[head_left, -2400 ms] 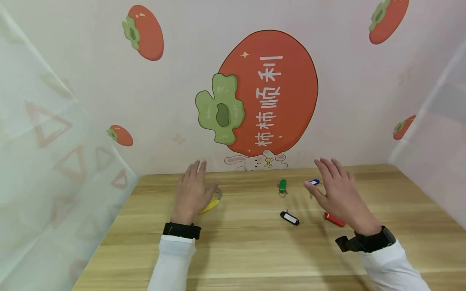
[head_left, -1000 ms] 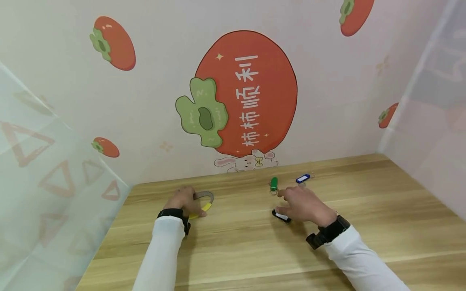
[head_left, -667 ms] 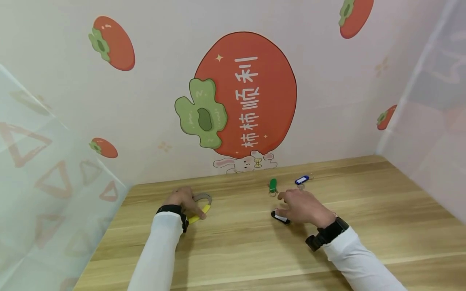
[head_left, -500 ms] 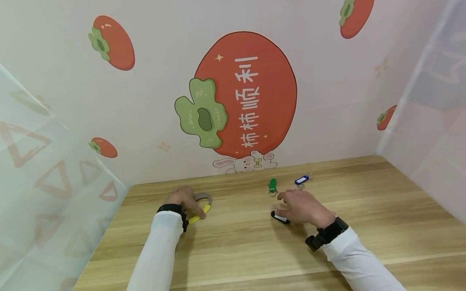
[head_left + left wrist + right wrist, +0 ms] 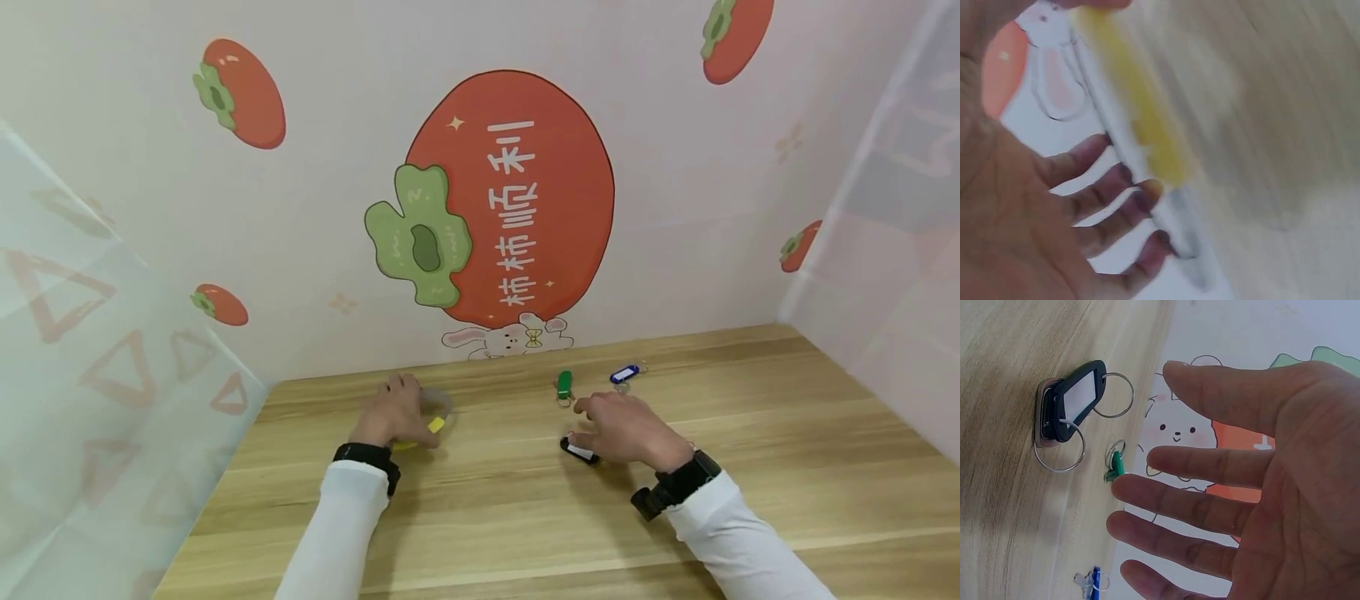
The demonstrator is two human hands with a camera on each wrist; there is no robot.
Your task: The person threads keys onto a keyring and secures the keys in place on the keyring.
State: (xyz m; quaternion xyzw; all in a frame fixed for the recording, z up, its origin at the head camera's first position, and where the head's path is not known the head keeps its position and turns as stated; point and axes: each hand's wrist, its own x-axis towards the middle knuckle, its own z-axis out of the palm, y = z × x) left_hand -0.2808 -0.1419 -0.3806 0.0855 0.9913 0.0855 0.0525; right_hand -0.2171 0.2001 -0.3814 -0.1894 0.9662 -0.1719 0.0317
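In the head view my left hand (image 5: 393, 417) holds a yellow-and-grey ring-shaped thing (image 5: 437, 426), blurred by motion. The left wrist view shows its yellow band (image 5: 1141, 106) between the thumb at the top and the bent fingertips; the rest of the ring is too blurred to tell its kind. My right hand (image 5: 626, 425) hovers by a black key tag (image 5: 579, 451) with a white label. Its fingers are extended and apart from that tag in the right wrist view, where two metal rings show on the tag.
Farther back on the wooden table (image 5: 480, 517) lie a green key tag (image 5: 564, 385) and a blue key tag (image 5: 624, 374), both with metal rings. A wall (image 5: 322, 208) printed with persimmons closes off the back. Pale side panels stand left and right.
Both hands came down from above the table, the right one shifting left over the red tag's place, which it now hides. Lately my left hand has risen a little with the ring.
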